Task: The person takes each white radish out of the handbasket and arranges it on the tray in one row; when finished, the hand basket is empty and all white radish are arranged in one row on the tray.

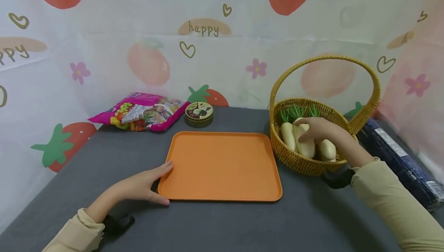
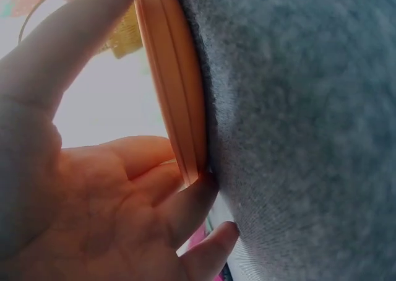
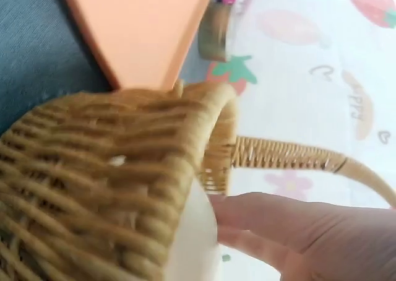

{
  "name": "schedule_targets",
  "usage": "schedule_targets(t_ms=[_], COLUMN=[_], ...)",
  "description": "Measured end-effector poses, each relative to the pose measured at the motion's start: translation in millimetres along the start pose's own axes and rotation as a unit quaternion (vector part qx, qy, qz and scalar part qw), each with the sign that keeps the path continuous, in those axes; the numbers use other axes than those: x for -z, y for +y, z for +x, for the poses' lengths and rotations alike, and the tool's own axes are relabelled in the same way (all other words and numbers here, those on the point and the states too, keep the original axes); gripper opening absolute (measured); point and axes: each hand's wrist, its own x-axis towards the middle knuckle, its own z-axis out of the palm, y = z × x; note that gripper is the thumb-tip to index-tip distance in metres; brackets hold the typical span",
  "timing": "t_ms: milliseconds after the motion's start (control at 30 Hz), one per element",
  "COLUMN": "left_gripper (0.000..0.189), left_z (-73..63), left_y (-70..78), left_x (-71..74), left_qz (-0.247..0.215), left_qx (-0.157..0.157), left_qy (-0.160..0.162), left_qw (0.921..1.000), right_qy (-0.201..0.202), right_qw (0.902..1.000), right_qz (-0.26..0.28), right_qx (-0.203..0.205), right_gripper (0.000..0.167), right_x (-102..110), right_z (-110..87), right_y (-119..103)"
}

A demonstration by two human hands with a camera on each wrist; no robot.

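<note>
The right hand [image 1: 322, 129] pinches 1 white radish [image 1: 306, 148] in the basket [image 1: 301, 165]; best grip its body firmly, the left hand [image 1: 140, 184], spread, steadying the left edge of the tray [image 1: 222, 167].

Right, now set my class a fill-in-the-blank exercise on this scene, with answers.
1. The left hand touches the orange ____.
2. The right hand reaches into the wicker ____.
3. In the head view, the round tin stands to the ____ of the pink bag.
4. The leafy tops of the white radishes are coloured ____.

Missing words: tray; basket; right; green.
</note>
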Motion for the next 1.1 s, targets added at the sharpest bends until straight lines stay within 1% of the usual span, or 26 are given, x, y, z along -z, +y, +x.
schedule_targets(t_ms=[33,100,200,267,333,400,500,600,667,733,833,967,1033,1100], left_gripper=[0.094,0.094,0.094,0.094,0.093,0.094,0.095,0.095,0.095,0.095,0.096,0.095,0.095,0.095], left_z=[0.1,0.3,0.9,1.6,1.9,1.4,0.4,0.4,2.1,3.5,4.1,3.5,3.0,2.2], left_y=[-0.6,-1.9,-3.8,-3.4,-2.6,-1.9,-2.4,-3.6,-4.1,-4.4,-5.1,-5.4,-5.5,-5.1], left_x=[0.2,0.6,1.0,2.6,3.6,3.4,1.5,1.5,2.5,3.4,2.9,0.7,0.3,0.2], left_qz=[0.002,0.006,0.009,0.004,-0.004,-0.012,-0.019,-0.023,-0.024,-0.022,-0.008,0.010,0.012,0.012], left_qx=[0.000,0.001,-0.001,-0.002,-0.001,0.003,0.006,-0.005,-0.016,-0.022,-0.025,-0.025,-0.021,-0.015], left_qy=[-0.001,-0.003,-0.002,0.003,0.006,0.005,0.001,0.012,0.024,0.036,0.049,0.066,0.073,0.075], left_qw=[1.0000,1.0000,1.0000,1.0000,1.0000,0.9999,0.9998,0.9997,0.9993,0.9989,0.9984,0.9975,0.9970,0.9970], right_qy=[-0.003,0.000,0.014,0.019,0.027,0.037,0.066,0.103,0.119,0.124,0.128,0.133,0.132,0.130], right_qw=[0.9999,0.9999,0.9988,0.9983,0.9982,0.9986,0.9971,0.9940,0.9910,0.9871,0.9806,0.9713,0.9663,0.9633], right_qz=[0.006,-0.001,-0.046,-0.055,-0.050,-0.031,-0.012,0.017,0.055,0.096,0.143,0.188,0.210,0.221], right_qx=[-0.010,-0.015,-0.001,0.005,0.017,0.024,0.034,0.034,0.031,0.033,0.043,0.060,0.070,0.080], right_gripper=[0.056,0.057,0.059,0.060,0.059,0.060,0.064,0.067,0.069,0.072,0.077,0.077,0.075,0.073], right_x=[0,-2,-4,-3,-1,0,1,3,6,8,10,8,5,0], right_z=[1.0,4.1,9.2,11.1,11.2,9.1,4.3,-0.3,-4.6,-9.5,-18.8,-29.3,-32.7,-35.3], right_y=[-2,-5,-8,-9,-7,-3,4,7,7,5,0,-9,-14,-19])
